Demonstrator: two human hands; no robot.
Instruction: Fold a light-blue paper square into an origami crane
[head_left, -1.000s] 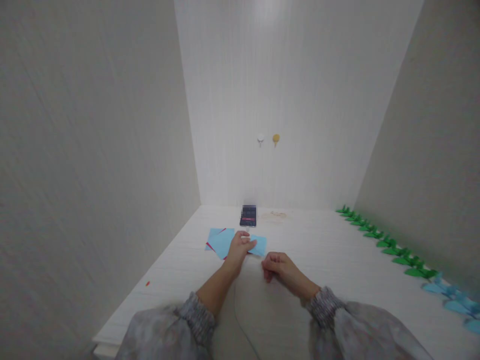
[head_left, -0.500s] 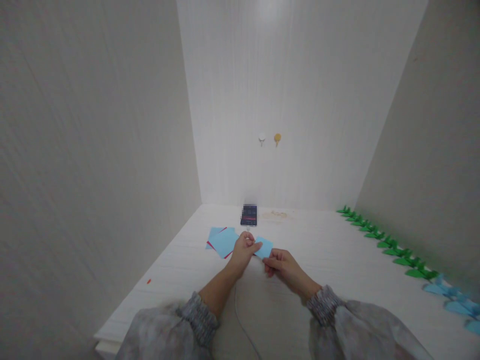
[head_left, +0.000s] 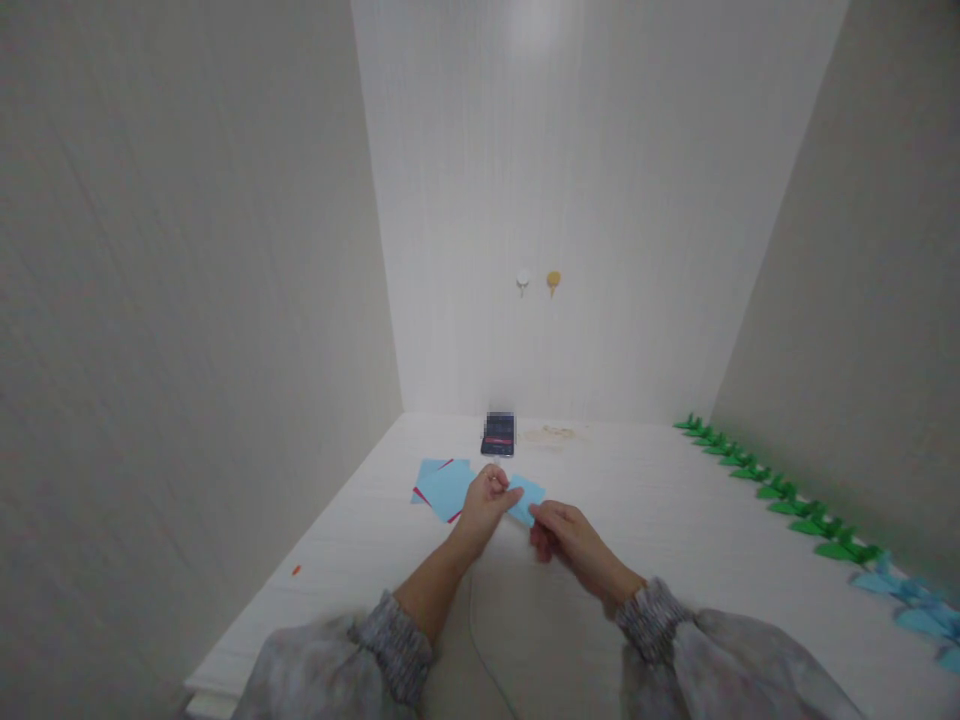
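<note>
Change: since the picture a second ago, the right hand has come up from a loose fist on the table to meet the blue sheet; the left hand has kept its hold and drifted slightly right.
Left hand: closed in a pinch on the near-left edge of the small blue paper, thumb on top.
Right hand: fingers curled onto the paper's lower right corner, gripping it; how firmly cannot be told at this size.
Paper: held between both hands just above the white table, tilted, long side running from left hand to right.
Stack: loose blue and red sheets lie flat just left of the left hand, apart from the held piece.
Phone: a dark phone lies beyond the hands near the back wall, with a thin cable trailing toward the person.
Right edge: a row of green folded pieces runs along the right wall, followed nearer the person by blue folded pieces.
Wall: two small hooks, one white and one yellow, sit on the back wall.
Step in hand: by the look of it, a fold is being set up on a single sheet.
Next move: likely needs both pinches to bring edges together evenly before pressing a crease.
</note>
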